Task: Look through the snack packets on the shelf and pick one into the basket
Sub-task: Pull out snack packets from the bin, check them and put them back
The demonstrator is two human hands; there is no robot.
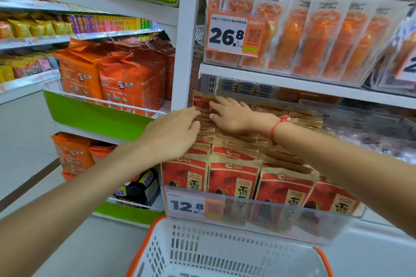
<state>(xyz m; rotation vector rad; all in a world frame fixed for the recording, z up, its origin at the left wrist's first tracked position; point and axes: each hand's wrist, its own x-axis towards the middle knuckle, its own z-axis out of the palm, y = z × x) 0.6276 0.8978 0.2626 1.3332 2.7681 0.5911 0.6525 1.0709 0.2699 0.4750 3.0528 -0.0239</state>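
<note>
Left hand (173,132) and right hand (231,114), fingers straight, press on the upright red snack packets (234,177); leafing roughly could topple them off the shelf, missing the basket (225,252).

We saw clear packs of orange dried fruit (315,36) standing on the shelf above, behind an orange price tag reading 26.8 (231,33). To the left, orange bags with a panda logo (126,81) sat behind a white wire rail (105,101), over a green panel (90,114). Farther left, yellow snack bags (27,27) filled blurred shelves. A lower tag read 12.8 (186,206).
</note>
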